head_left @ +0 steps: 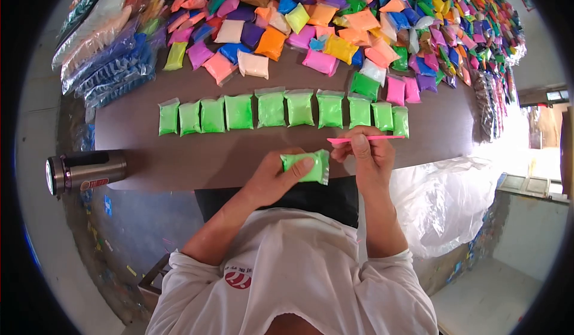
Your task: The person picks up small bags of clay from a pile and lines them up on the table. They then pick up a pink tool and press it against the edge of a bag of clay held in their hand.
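My left hand [275, 176] is closed around a small clear bag of light green clay-like material [310, 171], its thumb pressed on the front. The bag's flat end points to the right. Between the thumb and fingers of my right hand [372, 158] lies a thin pink stick [382, 137], roughly level, just right of and above that bag. Beyond both hands, a row of several similar green bags [239, 112] runs across the brown table [179, 161]. The stick does not visibly touch the held bag.
A large heap of small bags in many colours [323, 15] covers the table's far side. Larger stacked packs [119, 66] lie at the far left. A metal flask [89, 170] rests at the left edge. Clear plastic sheeting [442, 203] hangs at the right front.
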Demonstrator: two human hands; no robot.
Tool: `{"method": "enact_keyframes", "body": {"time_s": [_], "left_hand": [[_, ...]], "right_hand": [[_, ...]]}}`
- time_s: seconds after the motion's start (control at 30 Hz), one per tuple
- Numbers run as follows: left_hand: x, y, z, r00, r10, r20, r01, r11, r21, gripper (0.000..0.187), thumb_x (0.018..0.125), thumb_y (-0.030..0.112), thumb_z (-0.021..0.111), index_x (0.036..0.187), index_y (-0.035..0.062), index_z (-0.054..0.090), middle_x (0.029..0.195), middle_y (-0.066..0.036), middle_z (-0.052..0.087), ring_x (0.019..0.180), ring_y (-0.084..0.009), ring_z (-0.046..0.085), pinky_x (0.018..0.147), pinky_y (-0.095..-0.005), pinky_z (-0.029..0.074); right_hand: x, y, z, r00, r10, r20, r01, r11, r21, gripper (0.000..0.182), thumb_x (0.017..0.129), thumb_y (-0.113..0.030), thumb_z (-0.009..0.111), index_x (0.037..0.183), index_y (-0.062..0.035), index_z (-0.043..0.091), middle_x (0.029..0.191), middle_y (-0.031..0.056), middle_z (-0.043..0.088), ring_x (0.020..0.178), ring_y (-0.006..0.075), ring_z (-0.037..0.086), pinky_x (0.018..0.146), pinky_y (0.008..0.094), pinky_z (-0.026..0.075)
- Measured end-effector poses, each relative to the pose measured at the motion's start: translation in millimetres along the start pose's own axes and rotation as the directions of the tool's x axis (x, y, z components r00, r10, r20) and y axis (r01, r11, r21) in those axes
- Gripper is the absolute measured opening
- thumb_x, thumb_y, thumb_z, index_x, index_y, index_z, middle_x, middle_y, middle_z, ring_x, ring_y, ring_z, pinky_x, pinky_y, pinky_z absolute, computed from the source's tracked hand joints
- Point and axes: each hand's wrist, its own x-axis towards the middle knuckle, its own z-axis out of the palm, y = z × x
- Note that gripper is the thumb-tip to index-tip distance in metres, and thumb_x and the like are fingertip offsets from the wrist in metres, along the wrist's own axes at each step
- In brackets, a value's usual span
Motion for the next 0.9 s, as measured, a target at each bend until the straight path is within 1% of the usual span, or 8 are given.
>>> {"method": "enact_keyframes", "body": {"time_s": [0.07,0.1,0.2,0.3,0.4,0.5,0.67,0.9], "left_hand": [[-16,-7,6,0.996,-0.074,0.055,0.071,0.996,0.053,0.041,0.098,0.039,0.051,0.095,-0.0013,0.061,0.077,0.0,0.057,0.07,-0.0079,0.049,0.063,-0.024,0.044],[-25,-4,10,0.994,-0.082,0.065,0.083,0.997,-0.007,0.043,0.098,0.039,0.05,0.096,-0.0018,0.061,0.076,-0.002,0.058,0.069,-0.0087,0.051,0.062,-0.0255,0.044],[-45,-9,12,0.995,-0.094,-0.017,0.089,0.977,-0.193,0.044,0.098,0.041,0.049,0.094,-0.0011,0.061,0.075,-0.003,0.059,0.069,-0.0088,0.053,0.061,-0.0271,0.045],[-53,-17,11,0.982,-0.134,-0.132,0.086,0.945,-0.316,0.045,0.098,0.042,0.047,0.093,-0.0007,0.059,0.078,-0.007,0.059,0.06,-0.0114,0.054,0.055,-0.0259,0.045],[-64,-24,13,0.962,-0.175,-0.211,0.097,0.937,-0.336,0.049,0.098,0.046,0.045,0.094,-0.0011,0.057,0.08,-0.01,0.059,0.056,-0.0133,0.056,0.051,-0.0252,0.045],[-70,-35,11,0.949,-0.178,-0.259,0.085,0.939,-0.333,0.053,0.098,0.049,0.044,0.094,-0.0019,0.058,0.077,-0.01,0.06,0.057,-0.0131,0.057,0.051,-0.0253,0.046],[-71,-40,15,0.931,-0.147,-0.334,0.026,0.94,-0.341,0.057,0.096,0.052,0.044,0.094,-0.003,0.059,0.075,-0.009,0.061,0.055,-0.013,0.057,0.052,-0.0252,0.047],[-78,-40,12,0.906,-0.243,-0.347,0.125,0.936,-0.328,0.056,0.095,0.051,0.049,0.087,-0.003,0.061,0.07,-0.008,0.061,0.056,-0.0123,0.056,0.052,-0.0253,0.046]], "right_hand": [[-9,1,-1,0.997,0.076,-0.028,-0.075,0.996,0.044,0.024,0.097,-0.021,0.055,0.099,0.0022,0.061,0.081,0.0092,0.066,0.068,0.0127,0.064,0.059,0.0243,0.052],[-13,2,-1,0.993,0.114,-0.042,-0.111,0.992,0.068,0.024,0.097,-0.021,0.055,0.099,0.0023,0.061,0.082,0.0093,0.067,0.068,0.0128,0.064,0.059,0.0243,0.052],[-24,10,-1,0.983,0.186,0.0,-0.186,0.982,0.029,0.02,0.097,-0.016,0.055,0.097,0.0031,0.061,0.082,0.0089,0.066,0.07,0.0127,0.064,0.061,0.024,0.052],[-28,16,3,0.963,0.22,0.156,-0.228,0.973,0.038,0.018,0.096,-0.013,0.056,0.095,0.0037,0.062,0.083,0.0085,0.066,0.073,0.0125,0.064,0.062,0.0233,0.051],[-36,20,15,0.965,0.218,0.148,-0.224,0.974,0.026,0.015,0.095,-0.01,0.057,0.093,0.004,0.063,0.083,0.0082,0.065,0.074,0.0119,0.063,0.063,0.0227,0.051],[-40,24,24,0.975,0.158,0.159,-0.155,0.987,-0.033,0.02,0.094,-0.015,0.059,0.095,0.0044,0.063,0.082,0.0104,0.067,0.07,0.0153,0.065,0.062,0.0249,0.052],[-41,32,32,0.956,0.14,0.259,-0.111,0.986,-0.123,0.018,0.095,-0.013,0.058,0.096,0.0044,0.062,0.084,0.0085,0.066,0.076,0.0138,0.064,0.065,0.0247,0.052],[-22,29,37,0.946,0.079,0.315,-0.024,0.984,-0.177,0.014,0.093,-0.011,0.06,0.093,0.0025,0.063,0.081,0.0062,0.065,0.073,0.0119,0.062,0.067,0.0238,0.05]]}}
